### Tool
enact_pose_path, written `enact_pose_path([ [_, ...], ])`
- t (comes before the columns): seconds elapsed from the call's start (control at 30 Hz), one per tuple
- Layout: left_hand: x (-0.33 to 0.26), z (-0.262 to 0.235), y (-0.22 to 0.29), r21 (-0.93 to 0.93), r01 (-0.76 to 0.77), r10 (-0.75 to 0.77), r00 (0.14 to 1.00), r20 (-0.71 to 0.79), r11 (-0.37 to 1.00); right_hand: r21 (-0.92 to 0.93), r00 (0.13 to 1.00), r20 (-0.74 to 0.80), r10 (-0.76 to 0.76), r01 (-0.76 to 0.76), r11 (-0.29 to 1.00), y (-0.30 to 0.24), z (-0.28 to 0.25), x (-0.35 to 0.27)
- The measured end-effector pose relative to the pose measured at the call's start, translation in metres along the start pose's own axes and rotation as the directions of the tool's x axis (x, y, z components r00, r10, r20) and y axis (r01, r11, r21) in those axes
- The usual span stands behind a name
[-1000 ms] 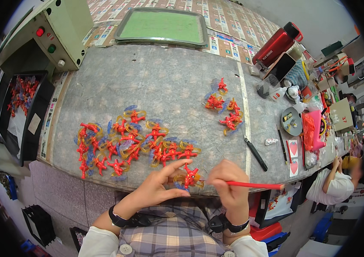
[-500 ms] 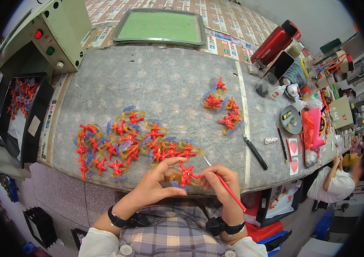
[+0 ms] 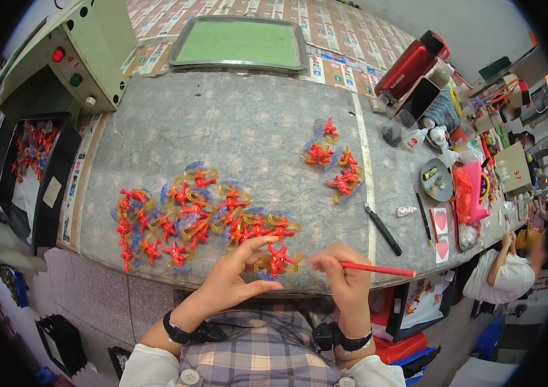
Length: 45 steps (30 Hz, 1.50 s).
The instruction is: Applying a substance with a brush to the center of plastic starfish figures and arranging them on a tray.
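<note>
From afar, I hold both hands nearly level and apart. My left hand (image 3: 223, 282) turns its opening to the right, index finger (image 3: 251, 248) arched above and thumb (image 3: 258, 287) stretched below in a light clasp. My right hand (image 3: 350, 288) curls into a firm pinch aimed left, its fingertips blurred. The left forearm (image 3: 158, 335) slants inward; the right forearm (image 3: 355, 357) rises more steeply.

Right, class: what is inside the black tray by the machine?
The black tray holds a heap of red and blue toys, with a white sheet showing at the near end. Whatever lies beneath them is covered.
</note>
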<state>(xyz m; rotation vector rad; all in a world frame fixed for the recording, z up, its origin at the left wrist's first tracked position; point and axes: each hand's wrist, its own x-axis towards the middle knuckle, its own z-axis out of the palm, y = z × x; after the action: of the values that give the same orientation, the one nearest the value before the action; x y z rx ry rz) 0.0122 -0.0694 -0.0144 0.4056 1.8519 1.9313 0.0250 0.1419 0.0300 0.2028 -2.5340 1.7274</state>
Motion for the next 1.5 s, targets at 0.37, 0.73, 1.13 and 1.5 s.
enact_pose_path([
  [0.37,0.001,0.000,0.005,0.148,-0.126,0.127,0.992,0.002,0.981,-0.044,0.955,0.131,0.267,-0.263,0.964,0.004,0.020,0.004],
  [0.73,0.002,0.004,-0.002,0.029,-0.295,0.296,0.952,-0.073,0.955,0.528,0.918,0.322,0.232,-0.378,0.760,0.032,0.029,-0.009],
  [1.13,0.003,0.003,0.001,0.314,-0.473,0.489,0.872,0.034,0.823,0.643,0.926,0.348,0.149,-0.351,0.680,0.050,0.027,-0.013],
  [1.5,0.003,0.004,0.002,0.202,-0.298,0.303,0.953,0.005,0.933,0.016,0.986,0.078,-0.146,0.146,0.989,0.026,0.018,0.000],
])
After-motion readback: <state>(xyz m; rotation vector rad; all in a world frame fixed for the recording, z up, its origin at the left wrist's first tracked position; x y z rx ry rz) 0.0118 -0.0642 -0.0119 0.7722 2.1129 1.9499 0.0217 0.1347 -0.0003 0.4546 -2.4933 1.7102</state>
